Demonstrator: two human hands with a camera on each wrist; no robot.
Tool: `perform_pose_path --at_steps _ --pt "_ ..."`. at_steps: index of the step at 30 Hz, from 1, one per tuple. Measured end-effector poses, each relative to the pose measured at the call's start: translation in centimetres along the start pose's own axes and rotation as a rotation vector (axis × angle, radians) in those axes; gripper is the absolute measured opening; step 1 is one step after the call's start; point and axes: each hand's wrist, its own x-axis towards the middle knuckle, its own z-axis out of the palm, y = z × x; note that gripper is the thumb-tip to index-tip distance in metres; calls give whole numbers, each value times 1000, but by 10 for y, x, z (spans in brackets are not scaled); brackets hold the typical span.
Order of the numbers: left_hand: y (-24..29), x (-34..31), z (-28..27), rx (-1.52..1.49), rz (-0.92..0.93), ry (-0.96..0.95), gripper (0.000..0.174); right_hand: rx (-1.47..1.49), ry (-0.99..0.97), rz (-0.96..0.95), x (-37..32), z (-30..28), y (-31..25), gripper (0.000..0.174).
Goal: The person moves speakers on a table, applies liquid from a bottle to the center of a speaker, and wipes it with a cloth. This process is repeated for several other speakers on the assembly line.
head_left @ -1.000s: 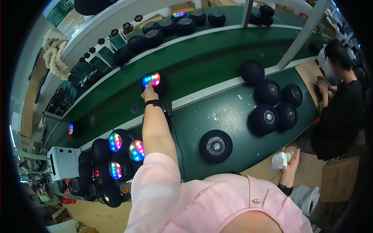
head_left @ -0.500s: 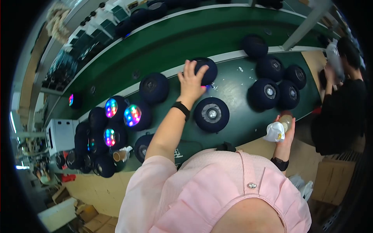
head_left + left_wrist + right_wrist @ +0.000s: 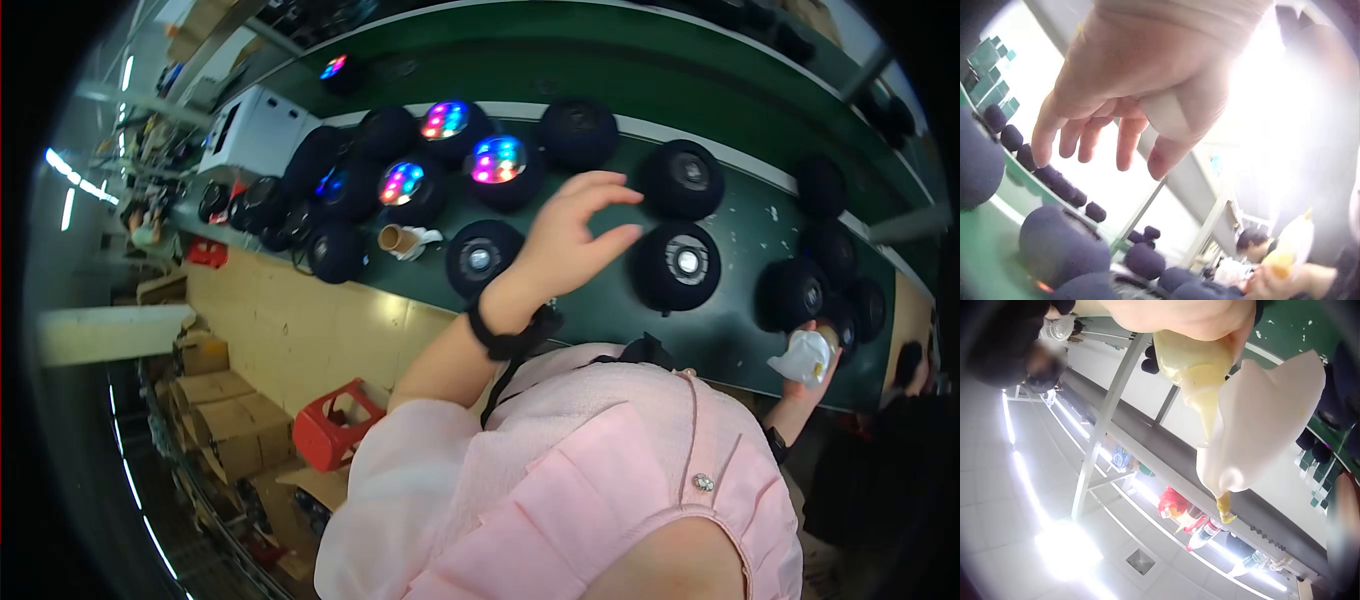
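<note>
Clock hours run from my left hand (image 3: 570, 238), twelve straight ahead. I hold it in the air over the green table (image 3: 742, 255), fingers apart and loosely bent, thumb held away from them, nothing in its grip.

Closest to it are three dark round speakers: the right-front speaker (image 3: 684, 180) at two o'clock, the right-near speaker (image 3: 678, 266) at four and the left-near speaker (image 3: 482, 258) at nine. Their round end plates face up. Another, the front speaker (image 3: 579, 134), sits at twelve, and the big lit speaker (image 3: 500, 160) glows pink, red and blue between ten and eleven. Two more lit speakers (image 3: 404, 184) lie a bit past that one, between nine and ten.

At nine o'clock is a cardboard roll (image 3: 397, 239) with crumpled white paper (image 3: 420, 240) against it.

My right hand (image 3: 806, 385), at four o'clock, has its fingers curled round a yellowish bottle (image 3: 1196, 374), narrow end away from my palm; a white floppy thing (image 3: 1260, 419) with a yellow tip hangs beside it. A bunch of dark speakers (image 3: 795, 290) sits just beyond that hand.

Farther off, a red stool (image 3: 332, 428) stands on the floor at eight, and a white box (image 3: 258, 135) is at ten.
</note>
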Motion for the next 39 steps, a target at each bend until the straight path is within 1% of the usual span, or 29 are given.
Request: perform_pose_path --at_steps 2,3,4,5,6,7,8,9,11,12,13,15,16,17,18,19,20,21,22,23,24,25,27,29,31,32,33,35,39 --pt "-10 -34 -38 -97 -94 263 32 84 -60 109 3 16 10 67" --pt "-24 -49 -50 -386 -193 513 35 170 -111 187 3 23 13 66" --pt "-32 -63 -69 -279 -277 687 43 270 -107 274 6 29 16 65" --pt "-69 -85 -88 -175 -305 886 50 270 -109 273 5 34 20 65" --pt "-88 -101 -107 -144 -507 1003 61 206 -114 262 7 39 25 65" --pt "-125 -121 -123 94 -627 1109 73 143 -119 249 10 43 30 64" --pt "-168 -146 -140 21 -759 1108 87 134 -110 253 16 42 35 63" --pt "-182 -153 -143 19 -756 1105 87 136 -111 250 19 42 39 63" --pt "-202 -162 -142 40 -914 938 95 51 -74 195 23 44 44 62" --pt "-206 -163 -136 90 -854 941 101 67 -29 198 12 53 43 63" --pt "-214 -161 -136 84 -847 924 101 73 -25 180 14 55 47 63" --pt "-213 -156 -125 356 -574 804 98 42 -62 227 13 53 46 65" --pt "-238 -163 -125 288 -446 847 80 -1 -72 206 10 54 47 66" --pt "-247 -161 -125 271 -503 929 57 -12 3 157 12 51 45 60" --pt "-239 -156 -122 404 -490 952 45 -12 7 116 14 46 43 52" --pt "-225 -151 -120 408 -505 985 44 47 43 90 8 49 43 46" --pt "-226 -150 -123 451 -544 1076 45 94 67 76 3 54 44 45" --pt "-191 -136 -119 512 -553 1130 48 145 87 67 -2 56 45 45" --pt "-174 -128 -122 525 -489 1141 50 175 93 59 -5 56 43 45" --pt "-141 -109 -115 380 -451 1187 52 203 101 58 -8 53 41 44" --pt "-124 -97 -117 50 -364 1096 57 214 86 52 -10 49 40 43" --pt "-79 -73 -101 -113 -326 1005 60 219 92 30 -12 46 38 43" --pt "-21 -35 -74 -343 -328 739 59 208 94 30 -17 46 35 43" --pt "-13 -3 -46 -475 -301 483 55 224 126 -4 -20 45 33 44" --pt "-13 38 -7 -482 -279 279 53 247 134 32 -25 43 28 43" --pt "-19 57 15 -449 -257 236 54 251 133 24 -26 42 26 43" --pt "-29 76 37 -414 -232 194 54 248 151 -11 -27 41 23 43" --pt "-41 107 71 -158 -235 138 57 250 162 -51 -28 37 18 43" --pt "-69 135 112 -55 -269 61 60 286 182 -80 -34 24 7 45"
